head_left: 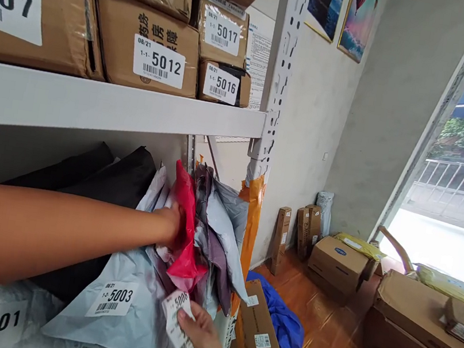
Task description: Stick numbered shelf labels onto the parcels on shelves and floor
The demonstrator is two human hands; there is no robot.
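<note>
My left hand (pixel 170 224) reaches in from the left among upright mailer bags under the shelf. It is closed on the edge of a pinkish-red plastic mailer bag (pixel 186 248), its fingertips partly hidden by the bag. Below, my right hand (pixel 206 333) pinches a strip of white printed labels (pixel 179 337), the top one reading 5006. The strip's upper end is just under the red bag. Grey and purple mailer bags (pixel 222 236) lean to the right. A pale grey mailer bag (pixel 140 323) labelled 5003 lies in front, left of the strip.
Above is a white shelf beam (pixel 115 110) with numbered cardboard boxes (pixel 147 39) on it. A perforated post (pixel 278 76), wrapped in orange tape (pixel 253 218), stands close on the right. Blue sheeting (pixel 295 334), a flat carton (pixel 260 335) and more boxes (pixel 336 259) lie on the floor.
</note>
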